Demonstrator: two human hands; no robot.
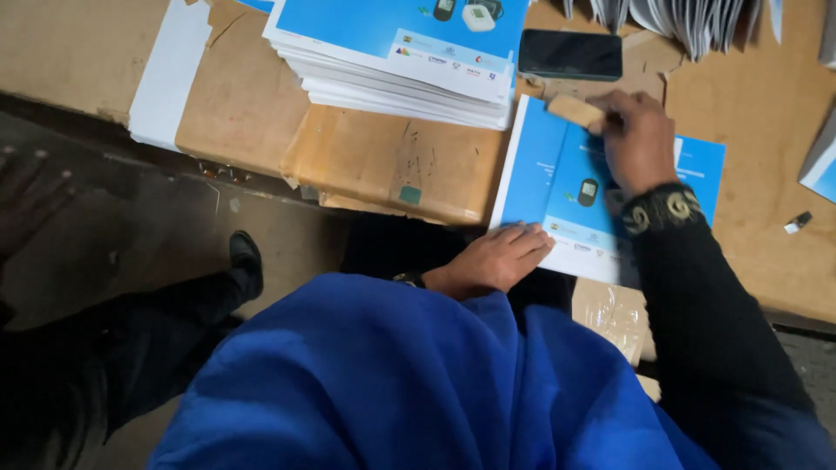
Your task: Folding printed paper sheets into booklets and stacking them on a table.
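Note:
A blue and white printed leaflet point(557, 187) lies folded on the cardboard-covered table point(383, 157). My left hand point(498, 258) rests flat on its near left corner, fingers together, holding it down. My right hand point(638, 139) grips a small tan wooden block point(573, 110) and presses it on the leaflet near the top fold. A black sleeve with a patterned cuff covers my right wrist. Blue cloth fills the lower part of the view.
A tall stack of the same blue leaflets point(409, 61) stands at the back left. A black phone point(569, 54) lies behind the leaflet. More fanned white sheets point(688, 22) sit at the back right. A small metal clip point(797, 222) lies to the right. A shoe point(246, 257) shows on the floor.

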